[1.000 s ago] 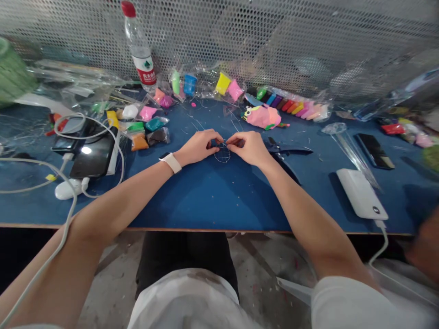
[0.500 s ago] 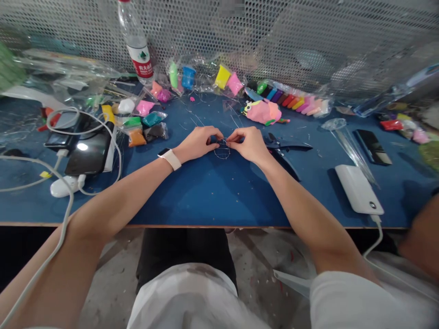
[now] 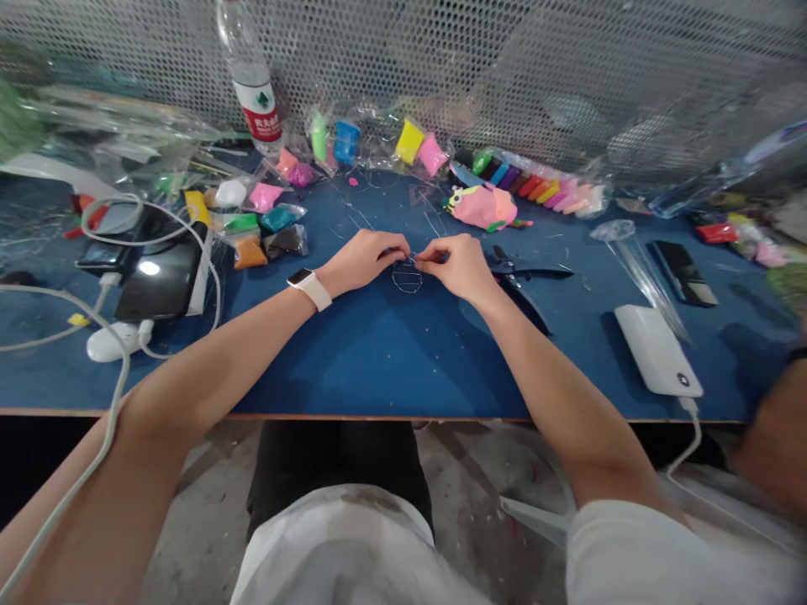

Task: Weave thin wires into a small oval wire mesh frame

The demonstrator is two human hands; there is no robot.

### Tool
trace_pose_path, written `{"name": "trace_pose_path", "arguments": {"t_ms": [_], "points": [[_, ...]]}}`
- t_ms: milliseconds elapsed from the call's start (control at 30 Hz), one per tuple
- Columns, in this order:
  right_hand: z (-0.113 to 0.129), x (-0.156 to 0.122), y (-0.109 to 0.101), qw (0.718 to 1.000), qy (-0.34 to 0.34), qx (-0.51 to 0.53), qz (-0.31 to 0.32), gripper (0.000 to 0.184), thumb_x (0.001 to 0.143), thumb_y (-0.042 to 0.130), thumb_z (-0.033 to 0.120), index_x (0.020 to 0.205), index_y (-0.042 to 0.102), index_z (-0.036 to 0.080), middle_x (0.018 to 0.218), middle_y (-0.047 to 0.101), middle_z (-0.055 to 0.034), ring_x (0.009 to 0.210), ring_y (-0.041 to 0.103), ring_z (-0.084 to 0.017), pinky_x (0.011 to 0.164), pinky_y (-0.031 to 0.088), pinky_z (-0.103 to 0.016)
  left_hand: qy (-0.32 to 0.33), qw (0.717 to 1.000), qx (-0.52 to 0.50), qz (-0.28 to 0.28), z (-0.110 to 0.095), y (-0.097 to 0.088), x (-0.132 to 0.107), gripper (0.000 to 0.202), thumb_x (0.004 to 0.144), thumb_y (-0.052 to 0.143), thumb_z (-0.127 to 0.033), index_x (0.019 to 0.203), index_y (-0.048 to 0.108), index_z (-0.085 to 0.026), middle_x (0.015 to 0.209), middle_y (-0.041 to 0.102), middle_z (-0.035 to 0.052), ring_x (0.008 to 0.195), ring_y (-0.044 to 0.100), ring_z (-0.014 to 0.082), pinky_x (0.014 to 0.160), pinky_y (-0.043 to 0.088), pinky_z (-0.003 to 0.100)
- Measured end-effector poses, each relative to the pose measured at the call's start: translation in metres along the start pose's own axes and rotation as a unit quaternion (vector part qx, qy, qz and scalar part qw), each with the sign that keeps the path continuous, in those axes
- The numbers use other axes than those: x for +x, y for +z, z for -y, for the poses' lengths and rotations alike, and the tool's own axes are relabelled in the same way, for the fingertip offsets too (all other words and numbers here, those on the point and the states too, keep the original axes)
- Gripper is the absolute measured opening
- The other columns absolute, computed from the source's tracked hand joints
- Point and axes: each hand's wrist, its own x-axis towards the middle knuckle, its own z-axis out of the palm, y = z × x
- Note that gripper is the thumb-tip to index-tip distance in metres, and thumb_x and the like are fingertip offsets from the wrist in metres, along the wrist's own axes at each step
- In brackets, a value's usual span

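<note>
A small round frame of thin wire (image 3: 407, 278) rests on the blue table (image 3: 391, 361) between my two hands. My left hand (image 3: 361, 260) pinches its upper left edge, fingers curled; a white watch sits on that wrist. My right hand (image 3: 455, 265) pinches the upper right edge in the same way. Dark pliers (image 3: 523, 273) lie just right of my right hand. A pink clay figure (image 3: 484, 207) stands behind the hands.
Bags of coloured clay (image 3: 271, 220) and a row of clay sticks (image 3: 542, 192) line the back, with a water bottle (image 3: 252, 80) by the mesh wall. Phones and cables (image 3: 151, 277) lie left, a white power bank (image 3: 658, 361) and black phone (image 3: 684, 270) right. Another person's arm (image 3: 772, 445) is at the right edge.
My hands stay pinched on the wire frame, shifting only slightly. The view has tilted a little, so the bottle top is now cut off.
</note>
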Motion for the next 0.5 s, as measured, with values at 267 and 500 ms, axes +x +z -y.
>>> {"name": "trace_pose_path", "arguments": {"t_ms": [267,500], "points": [[0.008,-0.006,-0.006,0.996,-0.059,-0.057,0.02,0.02,0.105,0.08,0.03,0.118,0.094,0.027,0.109,0.092,-0.0068,0.093,0.084,-0.03,0.093,0.065,-0.047,0.021,1.0,0.021,0.001,0.002,0.002,-0.001,0.026,0.115,0.059,-0.023,0.12,0.084,-0.023,0.118,0.087,0.0075,0.107,0.082,0.0236,0.099,0.06,0.037],[0.008,0.0,-0.015,0.992,-0.069,-0.092,0.044,0.024,0.109,0.074,0.027,0.116,0.096,0.033,0.116,0.092,-0.0051,0.108,0.087,-0.036,0.103,0.065,-0.055,0.03,0.999,0.024,0.001,0.005,0.005,-0.001,0.027,0.117,0.058,-0.026,0.122,0.084,-0.023,0.119,0.087,0.0088,0.108,0.083,0.0248,0.1,0.061,0.039]]}}
